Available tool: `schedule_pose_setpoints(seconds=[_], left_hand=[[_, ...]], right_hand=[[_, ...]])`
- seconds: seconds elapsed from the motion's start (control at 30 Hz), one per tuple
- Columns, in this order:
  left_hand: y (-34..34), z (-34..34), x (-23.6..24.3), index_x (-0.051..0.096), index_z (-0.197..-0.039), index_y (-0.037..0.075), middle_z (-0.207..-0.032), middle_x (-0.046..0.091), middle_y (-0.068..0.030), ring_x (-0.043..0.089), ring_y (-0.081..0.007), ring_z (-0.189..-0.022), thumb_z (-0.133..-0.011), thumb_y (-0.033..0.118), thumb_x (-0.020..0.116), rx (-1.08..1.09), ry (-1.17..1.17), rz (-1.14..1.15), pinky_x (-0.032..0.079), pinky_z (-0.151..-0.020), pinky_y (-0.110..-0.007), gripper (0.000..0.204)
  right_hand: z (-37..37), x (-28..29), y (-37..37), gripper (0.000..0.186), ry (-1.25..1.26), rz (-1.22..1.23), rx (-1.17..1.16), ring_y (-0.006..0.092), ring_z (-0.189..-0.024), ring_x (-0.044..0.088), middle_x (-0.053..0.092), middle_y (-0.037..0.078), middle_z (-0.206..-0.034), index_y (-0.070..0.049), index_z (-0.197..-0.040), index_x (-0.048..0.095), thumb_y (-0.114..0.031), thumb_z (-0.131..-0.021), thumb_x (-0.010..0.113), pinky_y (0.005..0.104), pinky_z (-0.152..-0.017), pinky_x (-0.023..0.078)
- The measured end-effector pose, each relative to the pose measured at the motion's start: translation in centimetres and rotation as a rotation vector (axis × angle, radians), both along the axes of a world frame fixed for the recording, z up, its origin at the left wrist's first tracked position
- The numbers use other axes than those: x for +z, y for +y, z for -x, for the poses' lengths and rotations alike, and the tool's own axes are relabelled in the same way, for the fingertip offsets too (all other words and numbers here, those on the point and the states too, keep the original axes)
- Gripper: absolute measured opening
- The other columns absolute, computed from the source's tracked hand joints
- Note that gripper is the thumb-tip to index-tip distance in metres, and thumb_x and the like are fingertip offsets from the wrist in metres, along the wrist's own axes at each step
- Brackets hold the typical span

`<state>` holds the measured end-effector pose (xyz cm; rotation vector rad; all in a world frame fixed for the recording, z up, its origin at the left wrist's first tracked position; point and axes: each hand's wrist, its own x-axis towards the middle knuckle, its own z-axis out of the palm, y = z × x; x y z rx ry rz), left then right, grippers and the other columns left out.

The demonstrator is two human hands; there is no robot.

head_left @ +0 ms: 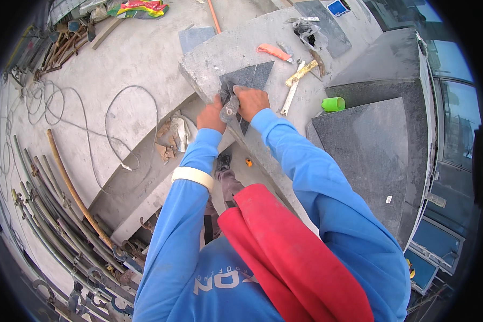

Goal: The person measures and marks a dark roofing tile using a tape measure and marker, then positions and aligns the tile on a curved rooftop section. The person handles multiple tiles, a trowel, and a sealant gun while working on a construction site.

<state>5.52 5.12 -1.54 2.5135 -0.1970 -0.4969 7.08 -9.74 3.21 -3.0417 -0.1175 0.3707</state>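
My left hand (212,117) is closed at the near left side of a dusty grey object with a rounded end (229,110). My right hand (251,102) curls round the other side of it, fingers bent and partly hidden. The kind of object cannot be made out; it looks like a small hand-held tool. Beneath it lies a dark grey speckled stone tile (257,75), cut to a pointed shape, on the concrete ledge (214,59). Right of my hands are an orange-handled tool (274,52), a hammer (317,61) and a yellow-and-white long-handled tool (295,86).
A bright green cup (333,104) stands by large grey slabs (365,145) on the right. A black-filled plastic bag (311,36) sits farther back. Left, a loose cable (86,126) crosses the concrete beside stacked metal pipes (53,204). An orange tape measure (248,162) lies near my foot.
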Motion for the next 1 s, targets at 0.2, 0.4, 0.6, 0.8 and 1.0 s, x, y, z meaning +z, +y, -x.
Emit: schedule_pose_setpoints(seconds=[0.2, 0.4, 0.6, 0.8, 1.0], left_hand=[[-0.1, -0.4, -0.4, 0.053, -0.134, 0.01, -0.095, 0.072, -0.0201, 0.071, -0.0397, -0.089, -0.095, 0.031, 0.057, -0.037, 0.02, -0.055, 0.057, -0.075, -0.05, 0.045], [0.1, -0.2, -0.4, 0.053, -0.136, 0.009, -0.093, 0.072, -0.0202, 0.071, -0.0399, -0.088, -0.094, 0.032, 0.056, -0.022, -0.067, -0.009, 0.057, -0.075, -0.049, 0.048], [0.1, -0.3, 0.1, 0.054, -0.128, 0.009, -0.095, 0.072, -0.0208, 0.07, -0.0408, -0.09, -0.095, 0.033, 0.055, -0.036, 0.007, -0.049, 0.056, -0.075, -0.05, 0.041], [0.2, -0.5, -0.3, 0.055, -0.121, 0.006, -0.096, 0.071, -0.0234, 0.069, -0.043, -0.094, -0.095, 0.04, 0.058, -0.034, 0.009, 0.005, 0.055, -0.077, -0.052, 0.043], [1.8, 2.2, 4.0, 0.053, -0.123, 0.003, -0.081, 0.068, -0.0158, 0.066, -0.0304, -0.065, -0.098, 0.037, 0.059, 0.173, 0.32, 0.409, 0.052, -0.056, -0.042, 0.043]], right_hand=[[-0.1, 0.1, 0.2, 0.027, -0.128, -0.025, 0.03, 0.0371, -0.087, 0.07, 0.073, 0.013, -0.096, -0.012, -0.109, 0.067, -0.016, -0.082, 0.066, 0.0496, -0.076, 0.056], [-0.2, 1.0, 1.2, 0.015, -0.17, 0.01, 0.011, 0.0356, -0.09, 0.071, 0.072, 0.015, -0.103, -0.008, -0.101, 0.065, -0.014, -0.089, 0.059, 0.0476, -0.075, 0.057], [-0.3, 0.5, 0.8, 0.024, -0.123, -0.025, 0.015, 0.0358, -0.09, 0.071, 0.072, 0.014, -0.106, -0.011, -0.11, 0.065, -0.015, -0.087, 0.061, 0.0493, -0.076, 0.056], [1.6, 0.0, -0.1, 0.023, -0.14, -0.041, 0.185, 0.0331, -0.092, 0.071, 0.073, 0.016, -0.103, -0.013, -0.106, 0.071, -0.011, -0.086, 0.059, 0.0467, -0.079, 0.056], [2.5, 5.2, -5.7, 0.041, -0.199, -0.142, -0.19, 0.0317, -0.103, 0.069, 0.067, 0.012, -0.127, -0.015, -0.129, 0.064, -0.01, -0.089, 0.057, 0.0397, -0.089, 0.056]])
